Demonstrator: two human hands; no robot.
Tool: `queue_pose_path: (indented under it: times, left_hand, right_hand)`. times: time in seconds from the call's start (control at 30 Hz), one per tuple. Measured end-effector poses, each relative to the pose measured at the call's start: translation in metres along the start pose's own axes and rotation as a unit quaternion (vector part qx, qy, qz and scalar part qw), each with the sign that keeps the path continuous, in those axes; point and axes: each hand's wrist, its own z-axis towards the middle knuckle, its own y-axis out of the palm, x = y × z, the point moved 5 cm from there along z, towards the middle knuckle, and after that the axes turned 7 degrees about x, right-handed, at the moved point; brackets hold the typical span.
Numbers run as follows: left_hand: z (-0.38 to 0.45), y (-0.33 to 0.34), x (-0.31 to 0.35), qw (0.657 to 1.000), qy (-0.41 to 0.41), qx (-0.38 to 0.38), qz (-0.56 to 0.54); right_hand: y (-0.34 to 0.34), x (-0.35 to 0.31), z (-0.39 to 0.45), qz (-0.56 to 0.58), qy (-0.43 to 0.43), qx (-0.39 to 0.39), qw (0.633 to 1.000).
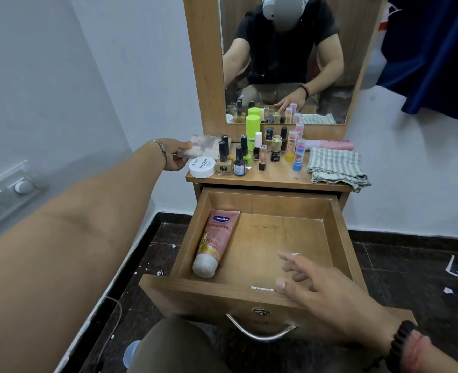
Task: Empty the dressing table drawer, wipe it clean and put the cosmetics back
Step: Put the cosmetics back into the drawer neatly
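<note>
The drawer (252, 249) stands pulled fully out below the dressing table top (273, 177), and it is nearly bare: only the pink Vaseline tube (215, 242) lies in it, along the left wall with its white cap toward me. My left hand (174, 154) reaches out to the far left corner of the top, fingers and thumb pinched on a flat palette (203, 149), which I judge I am setting down there, since that corner is the free spot beside the white round jar (202, 167). The rest of the cosmetics stand crowded upright on the top, the dark-capped nail polish bottles (232, 160) in front, the lime green bottle (252, 130) behind them, the small lip balm sticks (295, 148) toward the right, I think so that nothing rolls off and the drawer floor is left free for wiping. The striped cloth (337, 165) lies folded at the right end of the top, near at hand for that wipe, with a pink tool (330, 144) just behind it. My right hand (327, 292) hovers over the front right of the drawer, fingers spread and loose, holding nothing; from there the tube looks like its next pick. By my reckoning the emptying is almost done, and the wiping is not yet begun.
</note>
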Motion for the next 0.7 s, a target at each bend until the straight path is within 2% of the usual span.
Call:
queue_pose_path:
  times: [0.23,0.43,0.57,0.7]
  left_hand:
    - [-0.019,-0.037,0.015,0.998,0.026,0.023,-0.047]
    - [-0.055,-0.086,0.039,0.991,0.097,0.018,-0.093]
    - [-0.101,-0.106,0.032,0.988,0.137,0.009,-0.074]
    - [-0.144,-0.103,0.004,0.986,0.16,-0.039,-0.041]
  right_hand:
    - [0.001,0.002,0.0,0.005,0.002,0.003,1.0]
    - [-0.001,0.001,-0.002,0.014,-0.002,0.023,1.0]
    - [-0.006,-0.003,-0.007,0.008,-0.004,0.047,0.999]
    - [-0.025,-0.013,-0.013,0.008,-0.02,0.077,0.997]
